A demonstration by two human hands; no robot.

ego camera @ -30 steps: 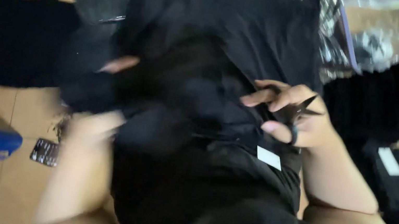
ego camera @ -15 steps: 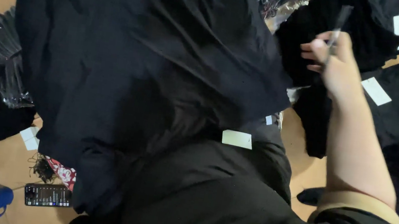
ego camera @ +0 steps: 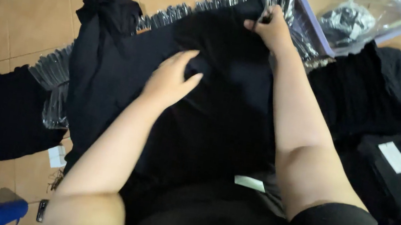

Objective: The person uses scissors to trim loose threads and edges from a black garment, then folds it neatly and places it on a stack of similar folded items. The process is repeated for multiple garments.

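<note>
Lying spread on the tiled floor (ego camera: 25, 7), black garment (ego camera: 211, 109) sits mid-frame over a row of clear plastic bags (ego camera: 183, 12). Left hand (ego camera: 171, 79) flat on its centre, fingers (ego camera: 187, 57) loose and splayed, pressing the cloth, arm extended. Right hand (ego camera: 271, 28) reaches to the far edge, fingers clenched on the fabric plus a small dark tool. Half a second ago the garment was lifted and bunched; now it's laid flat.

Black garment (ego camera: 211, 109) lies spread flat over clear plastic bags on floor.
</note>
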